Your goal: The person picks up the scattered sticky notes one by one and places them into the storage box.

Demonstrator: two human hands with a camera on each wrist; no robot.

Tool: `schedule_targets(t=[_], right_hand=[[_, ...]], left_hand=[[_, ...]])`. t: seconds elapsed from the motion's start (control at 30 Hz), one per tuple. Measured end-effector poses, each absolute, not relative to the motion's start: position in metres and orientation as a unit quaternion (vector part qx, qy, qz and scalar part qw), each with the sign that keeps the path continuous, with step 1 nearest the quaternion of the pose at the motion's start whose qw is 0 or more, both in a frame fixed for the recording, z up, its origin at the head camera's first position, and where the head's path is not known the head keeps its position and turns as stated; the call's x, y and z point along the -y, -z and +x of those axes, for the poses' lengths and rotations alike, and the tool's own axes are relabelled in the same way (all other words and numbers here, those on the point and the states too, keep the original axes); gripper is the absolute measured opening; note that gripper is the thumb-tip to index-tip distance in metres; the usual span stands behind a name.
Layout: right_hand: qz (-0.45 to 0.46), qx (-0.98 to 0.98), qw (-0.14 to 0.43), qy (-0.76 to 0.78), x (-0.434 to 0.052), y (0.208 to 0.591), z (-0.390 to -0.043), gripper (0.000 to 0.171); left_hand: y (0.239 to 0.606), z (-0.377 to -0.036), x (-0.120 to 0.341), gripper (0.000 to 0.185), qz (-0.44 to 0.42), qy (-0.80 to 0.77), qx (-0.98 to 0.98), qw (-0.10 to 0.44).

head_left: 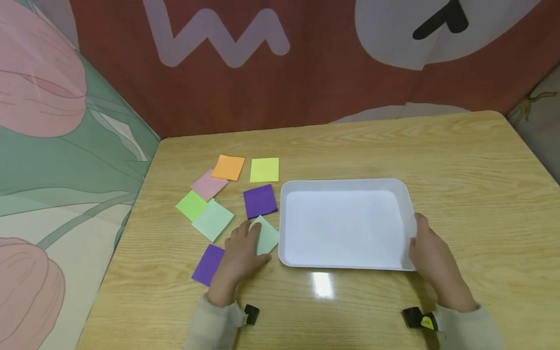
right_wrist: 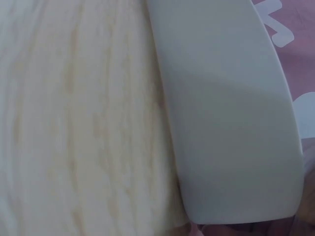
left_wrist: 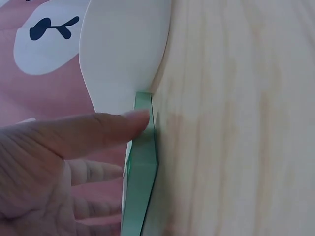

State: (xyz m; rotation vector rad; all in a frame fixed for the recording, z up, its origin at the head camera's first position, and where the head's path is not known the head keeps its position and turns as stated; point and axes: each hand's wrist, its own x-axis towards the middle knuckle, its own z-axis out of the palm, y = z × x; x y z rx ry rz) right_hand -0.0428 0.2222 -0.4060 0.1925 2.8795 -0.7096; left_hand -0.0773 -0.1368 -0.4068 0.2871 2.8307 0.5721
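Left hand [head_left: 240, 255] grip flat, fingers straight on pale green sheet [head_left: 267, 236]; right hand [head_left: 430, 260] grips white tray [head_left: 345, 184] rim.

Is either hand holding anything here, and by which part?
Right hand grips the white tray at its right rim. Left hand only rests on a pale green paper.

Flat pale green paper square [head_left: 267, 236] just beside empty white tray [head_left: 345, 184]

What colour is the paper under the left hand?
Pale green. The paper under the left hand shows best in the head view.
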Motion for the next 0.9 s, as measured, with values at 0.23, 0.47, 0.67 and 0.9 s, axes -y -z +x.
schedule_targets(t=[0.23,0.47,0.67,0.9], right_hand=[[0.057,-0.967,0.066,0.239,-0.2222,0.4042,-0.0412,0.051],[0.055,-0.967,0.062,0.240,-0.2224,0.4039,-0.0414,0.049],[0.060,-0.966,0.072,0.241,-0.2223,0.4044,-0.0416,0.050],[0.054,-0.968,0.063,0.238,-0.2226,0.4046,-0.0410,0.051]], left_hand=[[0.4077,-0.0774,0.1357,0.086,0.091,-0.189,-0.969,0.134],[0.4080,-0.0773,0.1353,0.080,0.107,-0.161,-0.975,0.112],[0.4081,-0.0782,0.1362,0.077,0.099,-0.148,-0.979,0.098],[0.4054,-0.0773,0.1389,0.077,0.073,-0.162,-0.980,0.086]])
